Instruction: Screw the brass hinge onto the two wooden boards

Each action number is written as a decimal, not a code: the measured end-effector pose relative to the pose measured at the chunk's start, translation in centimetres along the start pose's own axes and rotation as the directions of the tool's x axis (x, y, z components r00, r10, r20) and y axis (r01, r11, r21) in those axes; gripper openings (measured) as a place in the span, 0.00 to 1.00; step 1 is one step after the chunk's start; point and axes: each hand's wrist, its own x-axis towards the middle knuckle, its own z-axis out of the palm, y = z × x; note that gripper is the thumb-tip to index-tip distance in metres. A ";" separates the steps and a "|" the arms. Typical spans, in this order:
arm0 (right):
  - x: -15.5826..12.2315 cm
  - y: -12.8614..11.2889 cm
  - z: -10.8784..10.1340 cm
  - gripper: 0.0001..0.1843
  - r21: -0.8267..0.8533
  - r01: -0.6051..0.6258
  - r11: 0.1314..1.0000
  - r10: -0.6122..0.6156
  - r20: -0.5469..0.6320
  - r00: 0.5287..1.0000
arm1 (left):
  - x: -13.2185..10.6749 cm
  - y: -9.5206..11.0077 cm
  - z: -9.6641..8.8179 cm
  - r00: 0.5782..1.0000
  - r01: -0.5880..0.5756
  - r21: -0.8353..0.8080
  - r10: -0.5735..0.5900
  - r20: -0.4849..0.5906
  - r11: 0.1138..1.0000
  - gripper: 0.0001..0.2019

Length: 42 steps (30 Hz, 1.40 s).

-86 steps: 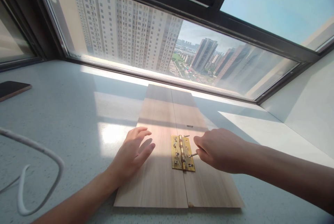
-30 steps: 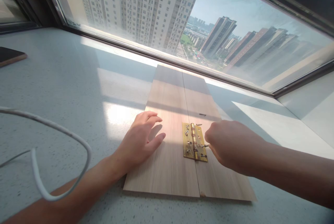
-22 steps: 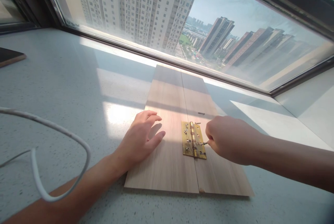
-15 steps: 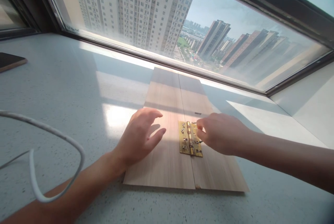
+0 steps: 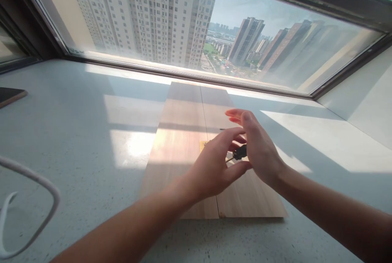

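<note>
A small screwdriver with a black handle sits between my hands, its thin shaft slanting down to the left. The butt of its handle rests in the palm of my right hand, whose upper fingers stretch out to the left. My left hand curves about the handle with fingers and thumb apart, their tips close to the right palm. Mostly hidden behind the left hand is a brass hinge; only its upper left corner shows. It lies over the seam of two pale wooden boards.
The boards lie on a speckled white sill against a window frame. A white cable loops at the left. Farther back lies a dark flat object. A small dark piece is on the right board.
My left hand has moved right, over the hinge and up to the right hand. My right hand has lifted off the hinge and turned, showing the screwdriver. The view has shifted slightly.
</note>
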 end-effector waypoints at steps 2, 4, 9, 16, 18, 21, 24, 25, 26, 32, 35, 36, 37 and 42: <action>0.0 0.7 0.0 0.30 0.118 0.008 0.993 0.002 -0.087 0.996 | 0.2 -0.4 0.0 1.000 -0.030 0.084 0.030 -0.004 0.996 0.19; 0.2 1.3 -0.3 0.30 0.187 0.009 0.982 0.019 -0.146 0.989 | 0.3 -0.4 -0.1 0.997 -0.075 0.165 0.072 0.028 0.983 0.13; 0.9 3.9 -3.4 0.23 0.357 -0.123 0.926 0.213 -0.228 0.950 | 0.4 0.3 1.4 0.998 0.054 0.113 -0.056 0.012 0.992 0.08; 0.8 10.1 -5.7 0.15 0.491 -0.228 0.841 0.399 -0.278 0.874 | 0.0 0.7 3.4 0.956 0.281 -0.079 -0.286 -0.062 0.956 0.05; 0.8 11.0 -5.7 0.15 0.490 -0.226 0.842 0.399 -0.282 0.872 | 0.3 0.4 3.6 0.950 0.285 -0.104 -0.295 -0.100 0.953 0.13; 0.8 11.2 -5.9 0.15 0.484 -0.211 0.849 0.384 -0.291 0.876 | 0.9 -0.4 4.1 0.945 0.258 -0.130 -0.278 -0.172 0.957 0.21; 1.0 11.4 -6.1 0.16 0.495 -0.199 0.846 0.379 -0.295 0.877 | 1.5 -1.1 4.3 0.925 0.259 -0.180 -0.297 -0.237 0.949 0.24; 1.0 11.5 -6.1 0.15 0.511 -0.194 0.838 0.384 -0.298 0.874 | 1.8 -1.2 4.2 0.921 0.266 -0.201 -0.311 -0.236 0.943 0.25; 1.1 11.7 -6.1 0.15 0.529 -0.186 0.828 0.391 -0.305 0.869 | 2.0 -1.3 4.0 0.918 0.278 -0.224 -0.326 -0.224 0.934 0.26; 1.4 12.9 -5.5 0.16 0.626 -0.124 0.770 0.434 -0.370 0.821 | 3.0 -0.9 2.7 0.911 0.383 -0.378 -0.411 0.005 0.843 0.29; 1.4 13.0 -5.4 0.16 0.658 -0.105 0.745 0.443 -0.371 0.816 | 3.4 -0.6 2.0 0.888 0.459 -0.356 -0.404 0.221 0.814 0.29; 1.4 13.0 -5.4 0.16 0.664 -0.096 0.741 0.442 -0.375 0.815 | 3.4 -0.5 1.8 0.873 0.481 -0.350 -0.401 0.279 0.804 0.29; 1.3 13.0 -5.4 0.17 0.667 -0.090 0.740 0.439 -0.377 0.815 | 3.5 -0.5 1.6 0.863 0.493 -0.351 -0.397 0.312 0.796 0.28; 1.1 13.5 -5.1 0.17 0.630 -0.049 0.775 0.381 -0.404 0.832 | 3.2 -0.1 0.7 0.903 0.429 -0.372 -0.387 0.184 0.823 0.11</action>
